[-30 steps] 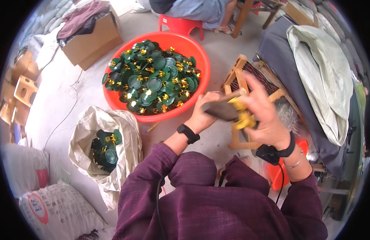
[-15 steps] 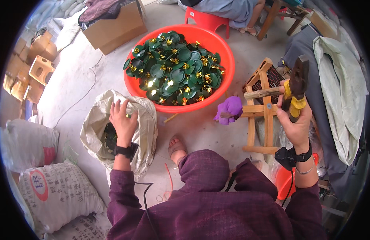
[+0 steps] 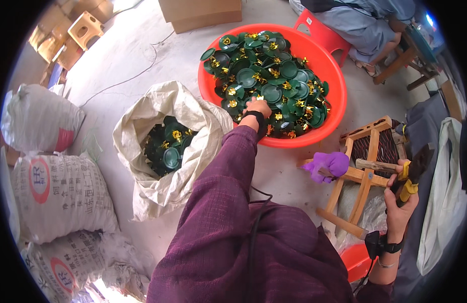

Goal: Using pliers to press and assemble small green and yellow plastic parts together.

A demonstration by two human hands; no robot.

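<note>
My left hand (image 3: 258,106) reaches into the near side of a large red basin (image 3: 336,121). Its fingers are curled among green discs (image 3: 272,93) with gold flower-like centres; what they grip is hidden. Left of the basin, an off-white woven sack (image 3: 147,194) stands with its mouth wide, and similar green discs (image 3: 171,157) lie inside it. At the right, my right hand (image 3: 399,214) is closed around pliers (image 3: 409,187) with yellow grips and dark jaws. A wooden stick (image 3: 377,166) passes by its fingers; whether they hold it I cannot tell.
A tilted wooden frame (image 3: 362,199) and a purple bundle (image 3: 328,166) lie near my right hand. Stuffed white sacks (image 3: 67,202) line the left. A cardboard box (image 3: 203,12) stands at the back. Beyond the basin, a person (image 3: 362,30) sits near a red stool (image 3: 322,33).
My left hand has left the woven sack and moved right into the basin. My right hand still holds the pliers, now lower. The whole view has shifted, showing more inside the sack.
</note>
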